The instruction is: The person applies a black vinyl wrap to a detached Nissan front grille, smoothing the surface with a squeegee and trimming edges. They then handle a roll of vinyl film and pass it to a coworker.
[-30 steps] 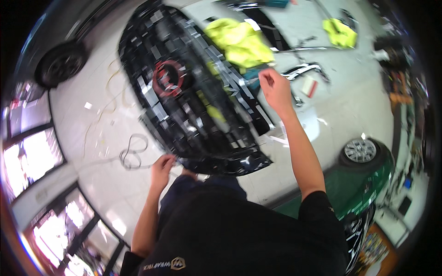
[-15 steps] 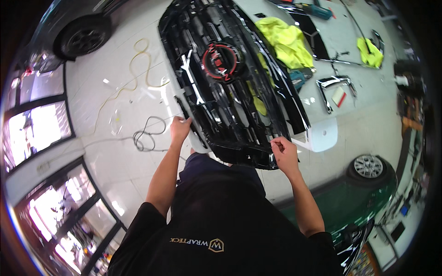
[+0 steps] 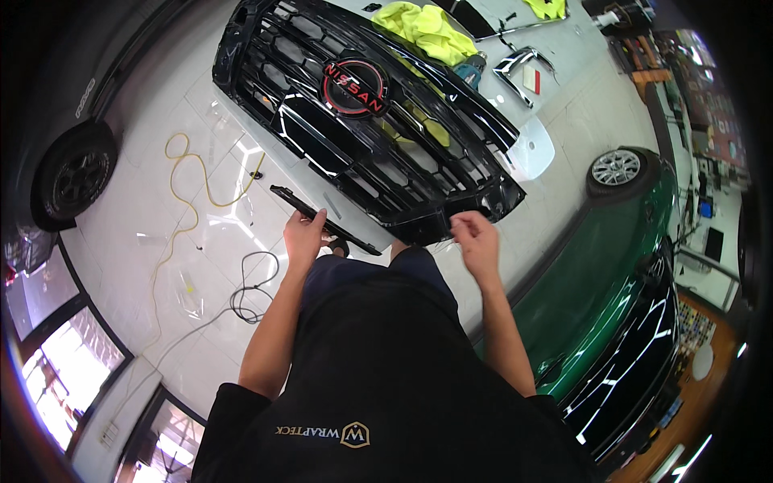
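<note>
In my left hand (image 3: 303,237) is a long, narrow black trim strip (image 3: 354,238), gripped between thumb and fingers and slanting down to the right, beside the near left edge of a car grille. The big black grille (image 3: 318,133) lies face up on a white worktop (image 3: 535,146), with a round red-and-black emblem (image 3: 354,88) at its middle. My right hand (image 3: 481,248) hovers just off the grille's near right corner, its thumb and fingertips pinched together. Whether anything small sits in that pinch is too blurred to tell.
Yellow-green cloths (image 3: 427,30), a teal power tool (image 3: 469,72), a chrome-edged trim piece (image 3: 511,72) and a red-and-white squeegee (image 3: 531,80) lie beyond. A yellow hose (image 3: 193,201) and dark cable (image 3: 251,294) loop across the floor. A green car (image 3: 588,274) stands right, a dark vehicle's wheel (image 3: 76,173) left.
My left hand has brought the black strip away from the grille's side, toward me. My right hand has lifted off the grille's corner. The whole view has turned and shifted.
</note>
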